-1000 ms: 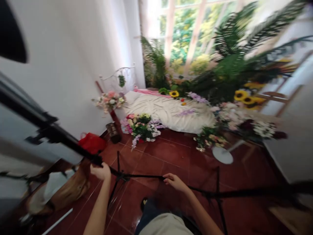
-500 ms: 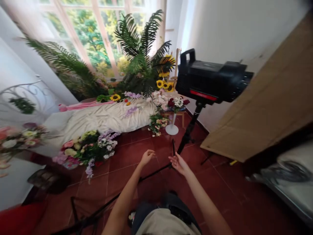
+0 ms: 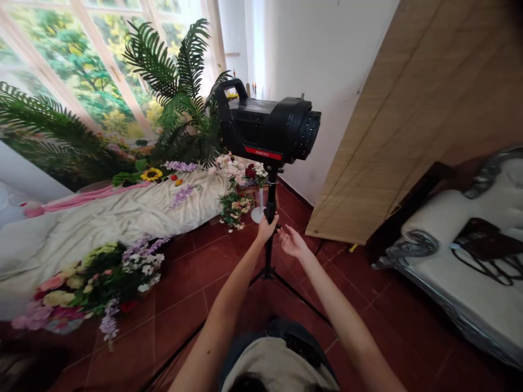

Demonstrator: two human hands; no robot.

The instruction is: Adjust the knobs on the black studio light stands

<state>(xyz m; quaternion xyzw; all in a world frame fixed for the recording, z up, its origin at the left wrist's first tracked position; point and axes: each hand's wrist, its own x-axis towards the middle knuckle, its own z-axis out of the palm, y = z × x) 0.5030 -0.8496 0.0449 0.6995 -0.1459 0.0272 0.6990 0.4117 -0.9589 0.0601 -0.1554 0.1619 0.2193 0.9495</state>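
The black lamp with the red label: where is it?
In the head view, the black lamp sits at upper middle, atop the stand that the left hand grips, with the palm fronds on its left.

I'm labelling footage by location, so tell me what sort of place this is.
Probably an indoor photo studio: a bulky, red-labelled black lamp tops a black tripod stand, near a low bed draped in cream cloth, beside which sits a bunch of pink, yellow and lilac flowers.

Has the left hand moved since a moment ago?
Yes: judged against the stand, the left hand has moved right, from apart to gripping it.
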